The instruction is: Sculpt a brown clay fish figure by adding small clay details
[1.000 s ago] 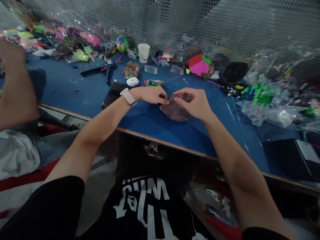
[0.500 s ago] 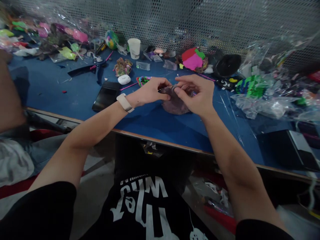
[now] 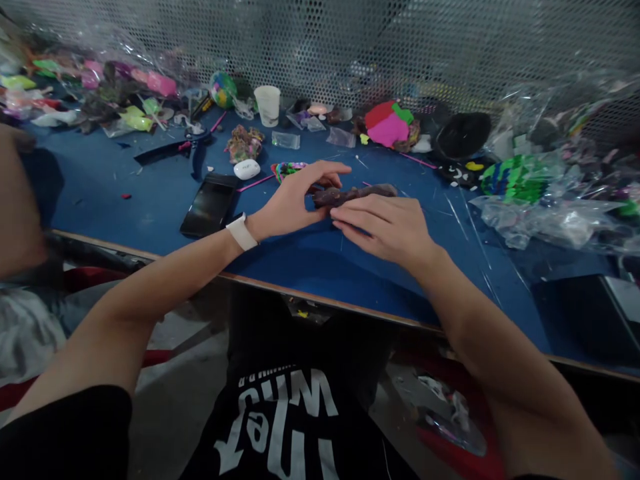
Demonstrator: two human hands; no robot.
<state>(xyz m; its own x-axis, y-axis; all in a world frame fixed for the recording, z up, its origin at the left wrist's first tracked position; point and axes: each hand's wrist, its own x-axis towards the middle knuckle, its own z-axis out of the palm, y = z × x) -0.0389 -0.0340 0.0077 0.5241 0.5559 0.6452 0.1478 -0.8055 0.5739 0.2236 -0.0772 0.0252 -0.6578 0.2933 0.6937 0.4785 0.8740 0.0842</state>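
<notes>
left hand [image 3: 293,199] loosely curved, right hand [image 3: 395,225] palm-down just beside it, fingers [image 3: 367,208] together

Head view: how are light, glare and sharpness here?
Head view: dim overall; glare on the clear plastic bags at right; dark shadow on the blue table beside another person's arm at far left; fine detail on the brown lump is soft.

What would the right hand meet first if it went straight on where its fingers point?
Most likely the left hand, at its thumb; the brown lump lies close to the right hand too, and depth is unclear.
</notes>
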